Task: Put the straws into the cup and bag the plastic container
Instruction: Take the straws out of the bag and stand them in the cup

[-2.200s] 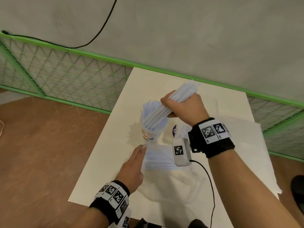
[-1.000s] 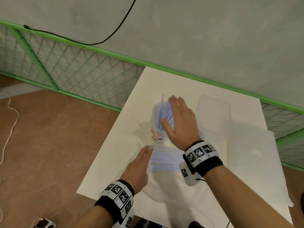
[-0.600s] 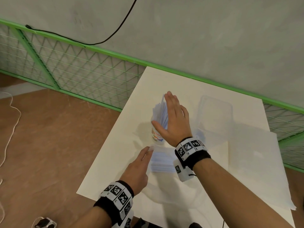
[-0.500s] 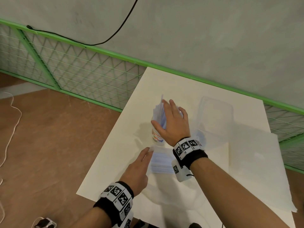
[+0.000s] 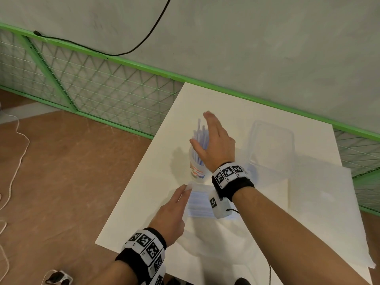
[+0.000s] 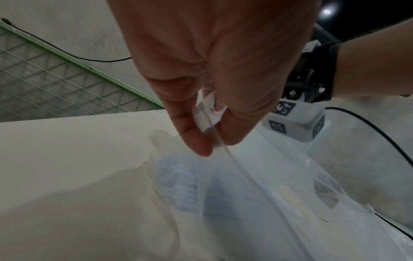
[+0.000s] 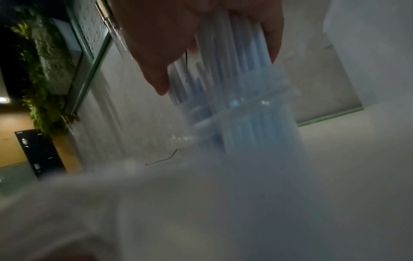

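Gone from the right hand [image 5: 216, 145] is the fistful of straws gripped 2.2 s ago; that bundle now stands in the cup [image 5: 196, 167] w/ the rest, and the hand has flattened out beside it. Fingers straight, palm against the side of the straws [image 5: 200, 136], thumb toward the cup rim: a patting, squaring-up touch, not a grip. Right wrist view confirms: straws [image 7: 225, 70] run under the fingers into the clear cup [image 7: 245, 123], nothing clenched.

Left hand [image 5: 172, 212] hasn't shifted. It pinches a clear plastic edge [image 6: 206, 113] btwn thumb and fingers, at the near-left corner of the packet holding more pale straws [image 5: 198, 204] flat on the table [image 5: 144, 192]. Whether that edge is the packet's flap or the bag's mouth can't be told.

Clear plastic container [image 5: 271, 149] sits to the right of the cup, well apart from both hands, untouched. Thin bag [image 5: 320, 194] lies spread at the right side of the table, partly over its edge.

Judgement: straw step approx. half done, packet still has stock; bagging not begun.

Risks: the cup is light, tall and top-heavy w/ straws, so a sideways push from the flat palm could tip it. Straws fan out above the rim, so a quick withdrawal could drag some out. Pulling on the pinched edge could slide the packet into the cup base.
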`<act>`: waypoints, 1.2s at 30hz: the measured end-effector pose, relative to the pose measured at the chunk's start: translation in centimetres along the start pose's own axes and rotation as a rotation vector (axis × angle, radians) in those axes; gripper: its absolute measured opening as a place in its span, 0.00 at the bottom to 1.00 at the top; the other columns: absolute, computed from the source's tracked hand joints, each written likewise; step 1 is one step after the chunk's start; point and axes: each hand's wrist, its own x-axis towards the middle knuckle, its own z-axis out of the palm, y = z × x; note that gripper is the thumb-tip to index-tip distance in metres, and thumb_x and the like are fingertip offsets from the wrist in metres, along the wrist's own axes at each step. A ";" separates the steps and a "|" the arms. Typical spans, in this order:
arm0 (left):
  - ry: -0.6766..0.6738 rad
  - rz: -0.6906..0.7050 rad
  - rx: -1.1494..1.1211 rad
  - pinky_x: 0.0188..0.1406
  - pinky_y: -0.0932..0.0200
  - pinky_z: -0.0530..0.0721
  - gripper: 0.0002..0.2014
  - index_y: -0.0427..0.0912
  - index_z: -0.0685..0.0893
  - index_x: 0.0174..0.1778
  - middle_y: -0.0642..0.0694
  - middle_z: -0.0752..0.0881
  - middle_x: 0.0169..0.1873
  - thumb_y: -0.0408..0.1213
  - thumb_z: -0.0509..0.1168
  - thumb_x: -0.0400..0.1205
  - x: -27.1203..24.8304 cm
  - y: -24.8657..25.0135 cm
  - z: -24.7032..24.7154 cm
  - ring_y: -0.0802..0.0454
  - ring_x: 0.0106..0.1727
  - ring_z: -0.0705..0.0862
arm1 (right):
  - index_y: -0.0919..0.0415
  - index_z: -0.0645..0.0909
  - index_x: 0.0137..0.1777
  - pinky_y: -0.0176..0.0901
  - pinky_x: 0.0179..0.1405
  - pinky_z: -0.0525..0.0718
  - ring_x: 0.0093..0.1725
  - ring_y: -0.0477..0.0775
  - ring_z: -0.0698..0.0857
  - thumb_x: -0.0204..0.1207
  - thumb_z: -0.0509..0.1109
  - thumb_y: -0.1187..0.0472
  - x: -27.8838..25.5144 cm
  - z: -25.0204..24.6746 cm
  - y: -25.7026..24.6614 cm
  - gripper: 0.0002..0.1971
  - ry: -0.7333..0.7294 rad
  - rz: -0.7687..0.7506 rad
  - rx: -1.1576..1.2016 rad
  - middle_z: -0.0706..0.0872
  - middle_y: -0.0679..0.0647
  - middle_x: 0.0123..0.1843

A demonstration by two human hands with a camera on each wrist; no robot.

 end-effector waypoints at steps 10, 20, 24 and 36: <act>0.014 0.016 -0.032 0.45 0.67 0.73 0.43 0.56 0.51 0.85 0.62 0.48 0.83 0.22 0.56 0.75 0.0 -0.3 -0.1 0.45 0.52 0.84 | 0.50 0.82 0.68 0.62 0.57 0.81 0.75 0.61 0.73 0.80 0.60 0.41 -1.0 0.5 0.8 0.22 -0.007 -0.190 -0.199 0.77 0.43 0.77; 0.009 -0.021 -0.025 0.43 0.67 0.73 0.45 0.58 0.47 0.85 0.63 0.47 0.83 0.22 0.55 0.75 -0.2 -0.2 -0.2 0.46 0.49 0.84 | 0.49 0.83 0.64 0.54 0.44 0.82 0.53 0.63 0.85 0.79 0.67 0.46 1.7 1.1 0.4 0.16 -0.083 -0.104 -0.194 0.88 0.51 0.57; 0.015 -0.019 -0.037 0.43 0.67 0.72 0.46 0.58 0.47 0.85 0.63 0.48 0.83 0.21 0.55 0.74 -0.3 -0.3 -0.2 0.46 0.51 0.84 | 0.54 0.85 0.60 0.51 0.41 0.84 0.49 0.62 0.84 0.80 0.66 0.59 1.8 0.2 0.6 0.11 -0.060 -0.139 -0.068 0.88 0.53 0.52; 0.005 -0.012 -0.046 0.43 0.68 0.71 0.46 0.58 0.48 0.84 0.65 0.47 0.82 0.21 0.55 0.73 -0.2 -0.4 -0.2 0.48 0.52 0.84 | 0.54 0.82 0.65 0.50 0.43 0.81 0.54 0.62 0.83 0.78 0.68 0.70 2.3 -0.3 2.2 0.18 -0.171 -0.278 -0.259 0.86 0.52 0.60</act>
